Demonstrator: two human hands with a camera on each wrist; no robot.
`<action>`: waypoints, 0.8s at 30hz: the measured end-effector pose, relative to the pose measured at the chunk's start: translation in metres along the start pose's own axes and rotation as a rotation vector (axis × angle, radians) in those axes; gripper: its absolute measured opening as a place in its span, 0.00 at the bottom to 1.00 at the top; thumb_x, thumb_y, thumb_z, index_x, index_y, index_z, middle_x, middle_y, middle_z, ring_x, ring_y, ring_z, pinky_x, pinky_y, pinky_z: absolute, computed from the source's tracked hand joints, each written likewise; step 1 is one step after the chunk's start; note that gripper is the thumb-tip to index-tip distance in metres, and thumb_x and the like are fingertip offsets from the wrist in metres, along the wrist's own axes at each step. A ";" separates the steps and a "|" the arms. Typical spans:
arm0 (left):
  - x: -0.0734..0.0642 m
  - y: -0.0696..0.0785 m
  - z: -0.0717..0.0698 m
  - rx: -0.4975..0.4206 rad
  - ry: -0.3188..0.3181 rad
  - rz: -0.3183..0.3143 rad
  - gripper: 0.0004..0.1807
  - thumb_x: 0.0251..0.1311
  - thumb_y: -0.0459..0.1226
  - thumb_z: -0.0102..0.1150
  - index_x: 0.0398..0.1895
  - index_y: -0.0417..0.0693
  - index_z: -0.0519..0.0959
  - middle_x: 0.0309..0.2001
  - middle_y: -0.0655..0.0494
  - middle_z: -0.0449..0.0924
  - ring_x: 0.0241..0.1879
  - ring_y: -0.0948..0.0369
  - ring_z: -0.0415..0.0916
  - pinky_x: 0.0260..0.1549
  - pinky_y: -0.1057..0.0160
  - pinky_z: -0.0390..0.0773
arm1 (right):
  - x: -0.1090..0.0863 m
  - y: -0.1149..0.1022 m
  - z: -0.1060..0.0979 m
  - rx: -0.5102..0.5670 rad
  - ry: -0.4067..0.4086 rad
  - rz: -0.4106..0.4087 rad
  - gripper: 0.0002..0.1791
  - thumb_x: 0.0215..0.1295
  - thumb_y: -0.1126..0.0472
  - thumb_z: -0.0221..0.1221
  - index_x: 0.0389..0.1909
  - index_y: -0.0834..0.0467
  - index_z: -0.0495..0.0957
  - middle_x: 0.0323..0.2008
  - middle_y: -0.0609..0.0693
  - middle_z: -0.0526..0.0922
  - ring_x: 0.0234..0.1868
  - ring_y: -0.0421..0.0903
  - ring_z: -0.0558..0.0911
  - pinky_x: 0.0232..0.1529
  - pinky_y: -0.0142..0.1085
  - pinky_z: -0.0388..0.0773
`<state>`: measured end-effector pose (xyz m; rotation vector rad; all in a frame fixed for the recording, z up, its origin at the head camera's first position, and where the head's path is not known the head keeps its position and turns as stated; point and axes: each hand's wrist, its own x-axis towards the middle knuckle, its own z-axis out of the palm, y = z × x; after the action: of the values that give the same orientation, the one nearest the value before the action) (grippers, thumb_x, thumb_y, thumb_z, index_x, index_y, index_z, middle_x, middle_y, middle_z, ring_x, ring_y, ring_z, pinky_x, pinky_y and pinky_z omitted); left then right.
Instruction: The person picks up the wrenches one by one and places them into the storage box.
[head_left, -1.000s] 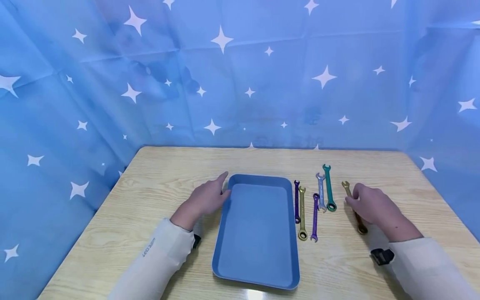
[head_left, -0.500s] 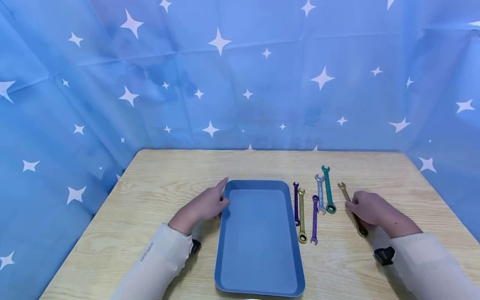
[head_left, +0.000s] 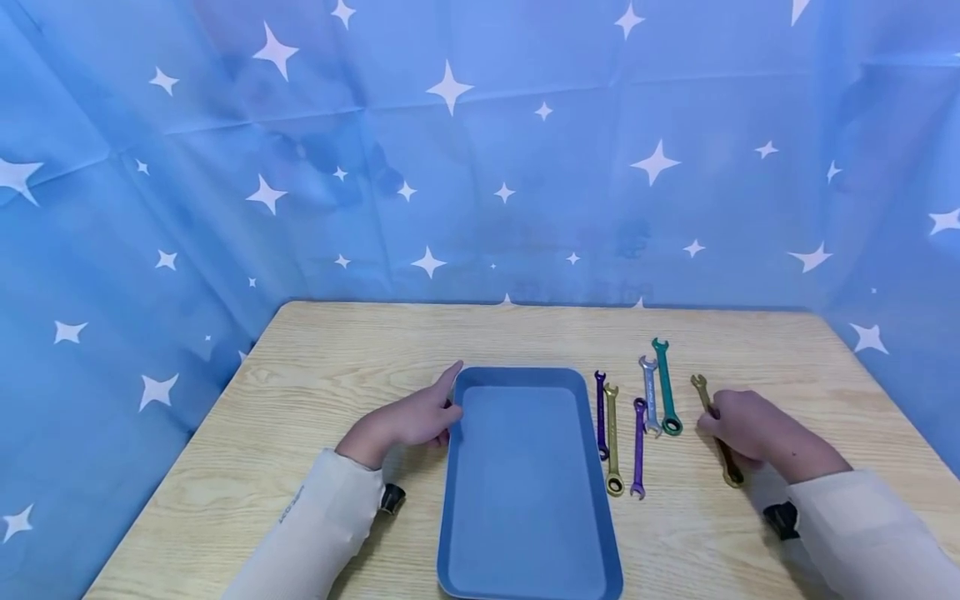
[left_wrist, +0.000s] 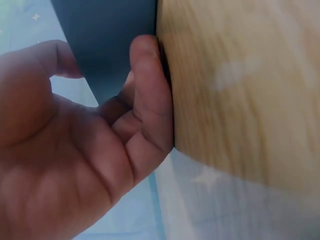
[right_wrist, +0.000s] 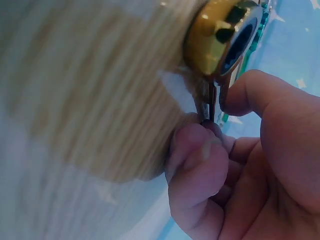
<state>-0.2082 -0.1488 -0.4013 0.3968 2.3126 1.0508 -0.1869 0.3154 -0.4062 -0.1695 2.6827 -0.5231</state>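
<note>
In the head view, my left hand [head_left: 420, 417] grips the left wall of a blue rectangular tray [head_left: 465, 483] near its far corner. The left wrist view has the thumb on one side of the tray wall [left_wrist: 110, 45] and curled fingers on the other. My right hand [head_left: 750, 429] pinches a gold combination wrench [head_left: 702, 392] at mid-shaft, on the table or just above it; I cannot tell which. Up close in the right wrist view, the ring end of this gold wrench [right_wrist: 212, 40] sticks out past the thumb and fingertips.
Between tray and right hand lie a dark purple wrench [head_left: 601, 417], another gold wrench [head_left: 612, 433], a lighter purple wrench [head_left: 639, 450], a silver wrench [head_left: 650, 396] and a green wrench [head_left: 665, 383]. A blue star-patterned curtain [head_left: 480, 150] hangs behind the wooden table [head_left: 360, 350].
The head view has shifted slightly. Against the wrenches, the tray seems to sit a little nearer to me. Both hands keep their holds, on the tray and on the gold wrench.
</note>
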 end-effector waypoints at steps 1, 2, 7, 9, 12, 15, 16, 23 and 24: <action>0.001 -0.001 0.000 -0.001 -0.005 0.002 0.41 0.74 0.39 0.39 0.81 0.58 0.29 0.25 0.47 0.80 0.24 0.55 0.77 0.28 0.60 0.77 | 0.000 0.000 0.000 -0.004 -0.001 0.002 0.14 0.75 0.60 0.47 0.27 0.60 0.66 0.10 0.46 0.64 0.09 0.40 0.61 0.13 0.36 0.64; 0.001 -0.002 0.000 -0.001 -0.008 0.001 0.41 0.74 0.39 0.39 0.81 0.58 0.29 0.25 0.47 0.80 0.24 0.55 0.77 0.29 0.59 0.77 | 0.001 -0.001 0.000 -0.013 0.003 0.001 0.14 0.75 0.60 0.47 0.27 0.60 0.66 0.11 0.46 0.64 0.09 0.40 0.61 0.13 0.36 0.64; 0.002 -0.003 -0.001 0.005 -0.007 0.002 0.40 0.74 0.39 0.39 0.82 0.59 0.31 0.25 0.47 0.80 0.25 0.55 0.77 0.31 0.59 0.78 | 0.002 -0.004 -0.002 -0.088 0.025 0.014 0.16 0.75 0.59 0.48 0.24 0.58 0.67 0.11 0.46 0.65 0.10 0.39 0.62 0.15 0.36 0.66; 0.003 -0.003 -0.001 0.005 -0.007 0.004 0.40 0.74 0.39 0.39 0.82 0.59 0.32 0.25 0.47 0.80 0.25 0.55 0.77 0.32 0.59 0.78 | 0.002 -0.005 -0.001 -0.107 0.031 0.025 0.17 0.74 0.59 0.48 0.22 0.58 0.67 0.11 0.46 0.65 0.10 0.39 0.62 0.15 0.35 0.66; 0.003 -0.002 -0.001 0.002 -0.010 0.002 0.40 0.74 0.40 0.38 0.82 0.59 0.32 0.26 0.47 0.80 0.26 0.55 0.78 0.32 0.59 0.79 | 0.001 -0.006 0.000 -0.122 0.057 0.021 0.18 0.73 0.60 0.49 0.20 0.57 0.66 0.12 0.45 0.64 0.11 0.39 0.62 0.16 0.34 0.65; 0.003 -0.001 -0.001 -0.003 -0.007 -0.003 0.40 0.74 0.40 0.38 0.82 0.59 0.32 0.26 0.46 0.80 0.26 0.54 0.78 0.32 0.59 0.79 | 0.000 -0.007 0.001 -0.146 0.101 -0.004 0.18 0.72 0.61 0.49 0.18 0.55 0.65 0.13 0.45 0.63 0.12 0.40 0.62 0.17 0.34 0.63; 0.003 -0.001 -0.001 -0.006 -0.005 -0.004 0.40 0.74 0.40 0.38 0.82 0.59 0.32 0.26 0.46 0.80 0.27 0.54 0.78 0.32 0.59 0.80 | -0.001 -0.007 0.002 -0.154 0.115 -0.012 0.18 0.71 0.62 0.49 0.18 0.55 0.65 0.12 0.45 0.63 0.12 0.40 0.62 0.17 0.34 0.63; 0.003 0.000 -0.001 -0.007 0.001 -0.016 0.39 0.75 0.40 0.38 0.82 0.61 0.33 0.27 0.46 0.80 0.27 0.54 0.78 0.31 0.58 0.79 | -0.003 -0.008 0.003 -0.188 0.143 -0.003 0.18 0.70 0.63 0.49 0.17 0.56 0.65 0.14 0.46 0.62 0.13 0.41 0.64 0.17 0.34 0.63; 0.003 0.000 -0.001 -0.004 0.000 -0.017 0.39 0.75 0.40 0.38 0.82 0.62 0.33 0.27 0.46 0.80 0.27 0.54 0.78 0.31 0.58 0.78 | -0.003 -0.007 0.003 -0.189 0.141 0.002 0.18 0.70 0.63 0.50 0.18 0.56 0.66 0.14 0.47 0.63 0.13 0.41 0.64 0.17 0.34 0.63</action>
<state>-0.2111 -0.1487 -0.4019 0.3747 2.3091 1.0473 -0.1826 0.3080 -0.4051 -0.1891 2.8689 -0.2899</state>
